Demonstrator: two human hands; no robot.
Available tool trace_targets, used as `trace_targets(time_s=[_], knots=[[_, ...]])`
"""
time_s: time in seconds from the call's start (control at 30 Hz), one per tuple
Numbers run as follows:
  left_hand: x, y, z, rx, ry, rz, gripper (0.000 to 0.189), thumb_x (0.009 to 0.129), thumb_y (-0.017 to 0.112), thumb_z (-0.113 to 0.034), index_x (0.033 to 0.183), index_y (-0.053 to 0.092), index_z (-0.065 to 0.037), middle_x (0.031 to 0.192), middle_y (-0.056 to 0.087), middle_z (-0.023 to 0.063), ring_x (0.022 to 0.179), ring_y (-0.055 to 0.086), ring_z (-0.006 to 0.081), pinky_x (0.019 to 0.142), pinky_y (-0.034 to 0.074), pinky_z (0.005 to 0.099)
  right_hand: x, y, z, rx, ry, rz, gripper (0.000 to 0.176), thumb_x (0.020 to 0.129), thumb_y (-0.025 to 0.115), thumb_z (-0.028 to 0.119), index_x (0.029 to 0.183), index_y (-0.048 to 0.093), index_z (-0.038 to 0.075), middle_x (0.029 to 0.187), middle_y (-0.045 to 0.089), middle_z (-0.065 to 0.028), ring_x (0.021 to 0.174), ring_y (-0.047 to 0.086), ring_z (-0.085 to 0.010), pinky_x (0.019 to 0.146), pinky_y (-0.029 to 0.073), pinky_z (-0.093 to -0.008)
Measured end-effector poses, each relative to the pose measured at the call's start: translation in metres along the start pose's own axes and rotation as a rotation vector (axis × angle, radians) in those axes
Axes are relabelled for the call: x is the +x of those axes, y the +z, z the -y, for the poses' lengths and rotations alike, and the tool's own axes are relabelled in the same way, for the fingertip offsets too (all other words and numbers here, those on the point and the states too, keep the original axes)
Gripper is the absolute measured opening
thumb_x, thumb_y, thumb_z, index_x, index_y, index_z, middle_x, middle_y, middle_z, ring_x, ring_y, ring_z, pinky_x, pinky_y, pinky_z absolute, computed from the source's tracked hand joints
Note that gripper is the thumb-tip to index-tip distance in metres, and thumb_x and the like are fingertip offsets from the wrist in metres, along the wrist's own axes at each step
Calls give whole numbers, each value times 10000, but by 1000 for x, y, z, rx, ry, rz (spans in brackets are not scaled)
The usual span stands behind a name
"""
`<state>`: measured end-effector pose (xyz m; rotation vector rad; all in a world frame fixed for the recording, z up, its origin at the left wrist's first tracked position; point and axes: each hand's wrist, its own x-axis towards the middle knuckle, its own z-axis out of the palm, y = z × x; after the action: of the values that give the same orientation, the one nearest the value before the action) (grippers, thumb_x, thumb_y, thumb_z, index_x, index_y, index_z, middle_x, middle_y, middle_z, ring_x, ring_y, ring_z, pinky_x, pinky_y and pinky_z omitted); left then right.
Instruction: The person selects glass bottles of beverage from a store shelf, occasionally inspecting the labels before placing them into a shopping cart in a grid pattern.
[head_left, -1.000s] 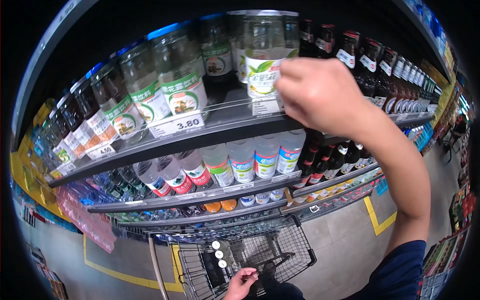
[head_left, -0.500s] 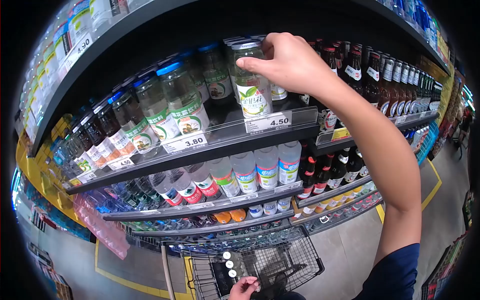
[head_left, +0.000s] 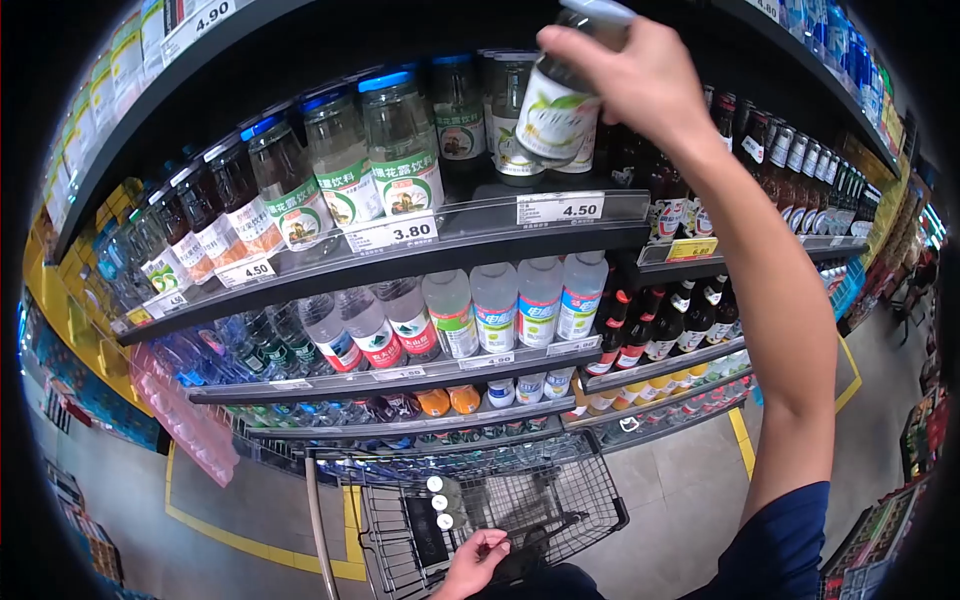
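My right hand (head_left: 645, 85) grips a glass drink bottle (head_left: 558, 115) with a white lid and a white label with green leaves. The bottle is tilted and raised above the shelf's front edge, in front of similar bottles (head_left: 512, 140) with white lids. To their left stand blue-capped bottles (head_left: 402, 150) with green and white labels. Low in the view, my left hand (head_left: 478, 562) is over the near side of the shopping cart (head_left: 590, 500), its fingers curled in with nothing visible in them. Several white-lidded bottles (head_left: 440, 502) are in the cart.
A clear rail with price tags (head_left: 560, 208) runs along the shelf front (head_left: 480, 240). Dark beer bottles (head_left: 755, 150) stand to the right. Another shelf (head_left: 300, 35) overhangs above. Lower shelves hold water and drink bottles (head_left: 495, 310). A pink translucent strip (head_left: 190, 430) hangs at left.
My right hand has lifted the bottle up and rightward off the shelf, and the bottle now tilts. My left hand has shifted slightly left and up. The whole view has moved a little.
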<state>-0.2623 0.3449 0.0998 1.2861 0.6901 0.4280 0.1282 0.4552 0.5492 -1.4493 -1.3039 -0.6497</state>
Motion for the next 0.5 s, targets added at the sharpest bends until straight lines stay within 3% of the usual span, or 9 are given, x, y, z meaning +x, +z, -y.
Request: trace_targets(time_s=[0.03, 0.07, 0.1, 0.13, 0.2, 0.27, 0.33, 0.43, 0.5], knots=[[1, -2, 0, -29, -21, 2, 202, 956, 592, -77, 1158, 591, -75, 958, 628, 32, 870, 620, 124, 672, 545, 261, -2, -16, 24, 124, 132, 58, 415, 816, 728, 371, 883, 692, -37, 751, 698, -157, 608, 680, -236, 538, 535, -362], [1, -6, 0, -54, -44, 3, 204, 962, 601, -150, 1155, 599, -83, 966, 639, 53, 875, 635, 155, 667, 554, 293, -2, -29, 39, 192, 231, 129, 392, 834, 724, 346, 874, 678, -41, 743, 682, -132, 571, 638, -204, 468, 494, -343], [8, -13, 4, -57, -124, -9, 226, 946, 596, -1, 1171, 576, -4, 1020, 668, 77, 917, 653, 152, 836, 526, 283, -1, -43, 55, 253, 334, 194, 371, 852, 719, 322, 866, 665, -46, 736, 667, -106, 535, 597, -172, 399, 454, -325], [12, -12, -14, -49, -125, -9, 226, 946, 596, -1, 1171, 576, -4, 1020, 668, 77, 917, 653, 152, 836, 526, 283, -6, -46, 58, 256, 338, 188, 371, 852, 719, 322, 866, 665, -46, 736, 667, -106, 535, 597, -172, 399, 454, -325], [30, -7, -63, -106, 157, 120, 325, 957, 617, -78, 1261, 531, -2, 1145, 636, 84, 1057, 609, 155, 900, 504, 302, -29, -49, 68, 295, 336, 447, 498, 750, 778, 460, 910, 721, -8, 682, 681, -90, 556, 647, -143, 504, 505, -278], [49, 7, -134, -287, 257, 233, 502, 969, 615, -219, 1378, 419, -5, 1283, 564, 143, 1173, 585, 270, 939, 509, 390, -53, -36, 82, 348, 421, 559, 500, 732, 789, 480, 866, 721, 3, 637, 638, -42, 506, 576, -113, 450, 435, -246], [62, 28, -196, -496, 493, 307, 687, 943, 616, -406, 1434, 336, -17, 1345, 513, 179, 1222, 558, 340, 949, 505, 438, -76, -22, 91, 424, 424, 705, 472, 755, 760, 478, 865, 700, 23, 656, 649, -26, 470, 547, -67, 394, 383, -208], [66, 48, -255, -640, 529, 319, 805, 890, 634, -520, 1428, 334, -1, 1311, 534, 196, 1166, 596, 319, 925, 518, 430, -102, -5, 101, 588, 363, 791, 428, 793, 775, 385, 972, 698, 4, 770, 680, -37, 646, 603, -76, 527, 455, -242], [69, 43, -258, -421, 419, 369, 853, 864, 653, -542, 1414, 337, 28, 1250, 566, 199, 1055, 641, 290, 893, 530, 418, -110, 1, 103, 629, 366, 781, 423, 806, 768, 372, 990, 696, -1, 785, 679, -34, 674, 602, -79, 557, 465, -255]])
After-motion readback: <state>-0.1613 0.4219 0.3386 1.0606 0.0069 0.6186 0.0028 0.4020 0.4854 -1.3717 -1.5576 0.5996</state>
